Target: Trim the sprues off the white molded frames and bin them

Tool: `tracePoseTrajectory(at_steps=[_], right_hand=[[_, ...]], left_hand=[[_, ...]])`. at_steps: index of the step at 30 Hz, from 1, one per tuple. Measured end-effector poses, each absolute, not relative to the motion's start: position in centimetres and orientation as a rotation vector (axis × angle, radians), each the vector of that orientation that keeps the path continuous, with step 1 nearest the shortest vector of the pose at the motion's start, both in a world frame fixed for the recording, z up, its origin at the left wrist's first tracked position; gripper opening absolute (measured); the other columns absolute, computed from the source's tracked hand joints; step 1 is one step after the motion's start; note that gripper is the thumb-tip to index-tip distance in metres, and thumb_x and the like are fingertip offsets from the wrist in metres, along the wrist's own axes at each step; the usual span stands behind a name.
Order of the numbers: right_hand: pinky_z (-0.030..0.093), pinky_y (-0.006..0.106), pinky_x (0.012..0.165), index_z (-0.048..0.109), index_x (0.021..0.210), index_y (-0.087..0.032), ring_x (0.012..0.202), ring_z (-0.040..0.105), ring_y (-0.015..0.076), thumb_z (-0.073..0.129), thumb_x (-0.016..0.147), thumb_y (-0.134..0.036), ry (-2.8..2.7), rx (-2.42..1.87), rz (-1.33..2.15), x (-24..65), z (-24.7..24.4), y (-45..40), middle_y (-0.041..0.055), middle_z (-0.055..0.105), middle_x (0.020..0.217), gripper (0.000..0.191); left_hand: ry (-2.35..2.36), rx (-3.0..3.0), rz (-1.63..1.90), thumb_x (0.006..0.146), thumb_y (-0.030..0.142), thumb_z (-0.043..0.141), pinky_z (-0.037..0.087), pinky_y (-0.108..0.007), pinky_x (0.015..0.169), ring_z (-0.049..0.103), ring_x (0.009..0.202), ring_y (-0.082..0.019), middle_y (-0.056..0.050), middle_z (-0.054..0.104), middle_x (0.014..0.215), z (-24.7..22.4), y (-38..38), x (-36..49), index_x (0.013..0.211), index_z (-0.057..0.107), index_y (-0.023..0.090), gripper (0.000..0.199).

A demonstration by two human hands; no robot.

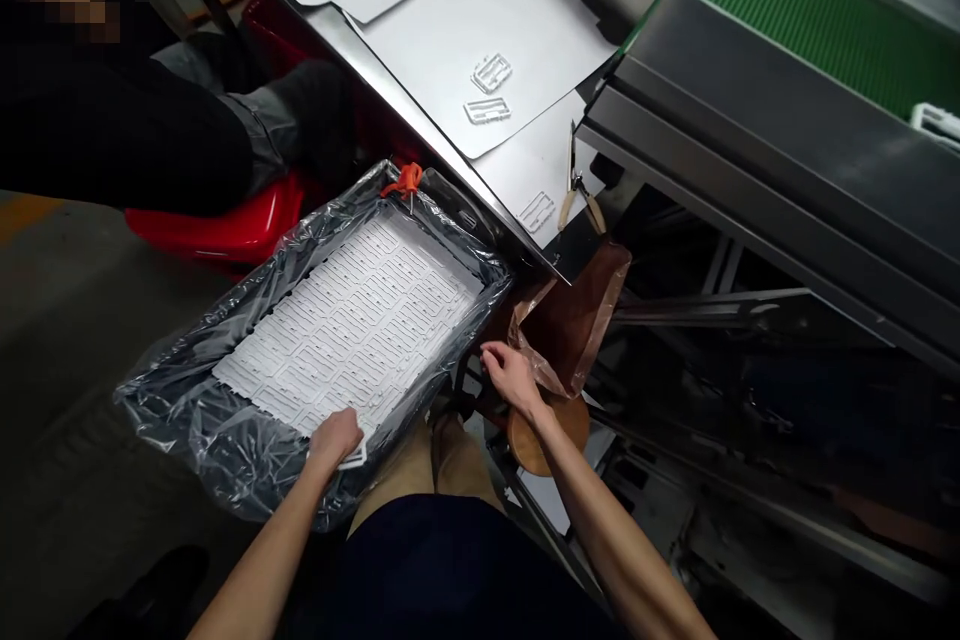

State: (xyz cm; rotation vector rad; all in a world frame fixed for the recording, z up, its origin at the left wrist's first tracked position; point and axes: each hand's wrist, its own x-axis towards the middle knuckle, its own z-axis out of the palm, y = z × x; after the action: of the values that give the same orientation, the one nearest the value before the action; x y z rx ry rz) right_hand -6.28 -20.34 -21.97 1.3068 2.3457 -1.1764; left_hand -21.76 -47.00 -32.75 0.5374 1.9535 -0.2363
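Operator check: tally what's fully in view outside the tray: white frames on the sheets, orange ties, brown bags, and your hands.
White frames on the sheets: 3
Orange tie: 1
Brown bag: 1
Hands, left hand and right hand: 2
Total: 7

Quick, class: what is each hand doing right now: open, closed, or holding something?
Left hand: closed on a white plastic piece.
Right hand: partly open, apparently empty, beside a brown bag.
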Motion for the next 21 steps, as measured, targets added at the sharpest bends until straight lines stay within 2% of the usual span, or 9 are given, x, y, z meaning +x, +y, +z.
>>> tracePoseTrajectory(at_steps=[4, 7, 9, 15, 21], right_hand=[[0.04, 0.026, 0.091, 0.059, 0.109, -0.02, 0.104, 0.055, 0.0152, 0.041, 0.09, -0.025, 2.445, 1.116, -0.974, -13.9, -24.1, -16.1, 0.0047, 0.061, 0.112, 0.027], [0.045, 0.035, 0.087, 0.057, 0.109, -0.014, 0.101, 0.056, 0.0184, 0.05, 0.088, -0.028, 2.376, 1.077, -0.777, -17.9, -26.9, -13.8, 0.0085, 0.058, 0.111, 0.026], [0.049, 0.037, 0.081, 0.055, 0.11, -0.012, 0.095, 0.058, 0.0186, 0.054, 0.087, -0.031, 2.303, 1.08, -0.64, -19.6, -28.6, -12.8, 0.0087, 0.058, 0.108, 0.03], [0.049, 0.039, 0.081, 0.05, 0.117, -0.014, 0.096, 0.057, 0.019, 0.051, 0.088, -0.031, 2.299, 0.927, -0.326, -21.4, -31.0, -11.8, 0.0089, 0.055, 0.113, 0.033], [0.049, 0.04, 0.082, 0.05, 0.118, -0.015, 0.097, 0.057, 0.019, 0.05, 0.089, -0.031, 2.345, 0.641, -0.174, -22.5, -31.7, -10.7, 0.0084, 0.055, 0.113, 0.033]], left_hand=[[1.96, 0.488, -0.241, 0.087, 0.028, 0.051, 0.046, -0.042, 0.08, 0.059, 0.094, -0.024, -0.011, 0.063, 0.102, -32.1, -48.8, -21.3, 0.106, 0.058, 0.013, 0.025], [2.016, 0.475, -0.194, 0.086, 0.024, 0.044, 0.045, -0.041, 0.077, 0.06, 0.097, -0.03, -0.016, 0.064, 0.103, -31.7, -48.3, -20.9, 0.113, 0.056, 0.015, 0.031], [2.052, 0.485, -0.131, 0.086, 0.026, 0.04, 0.045, -0.04, 0.075, 0.06, 0.097, -0.032, -0.015, 0.065, 0.104, -31.6, -46.8, -20.9, 0.116, 0.056, 0.018, 0.035], [2.106, 0.655, 0.182, 0.087, 0.031, 0.039, 0.044, -0.032, 0.073, 0.06, 0.096, -0.026, -0.007, 0.068, 0.103, -31.1, -37.5, -22.0, 0.117, 0.057, 0.024, 0.036], [2.227, 0.777, 0.385, 0.087, 0.034, 0.04, 0.044, -0.036, 0.074, 0.06, 0.095, -0.029, -0.011, 0.066, 0.104, -31.5, -25.2, -28.5, 0.124, 0.05, 0.024, 0.039]])
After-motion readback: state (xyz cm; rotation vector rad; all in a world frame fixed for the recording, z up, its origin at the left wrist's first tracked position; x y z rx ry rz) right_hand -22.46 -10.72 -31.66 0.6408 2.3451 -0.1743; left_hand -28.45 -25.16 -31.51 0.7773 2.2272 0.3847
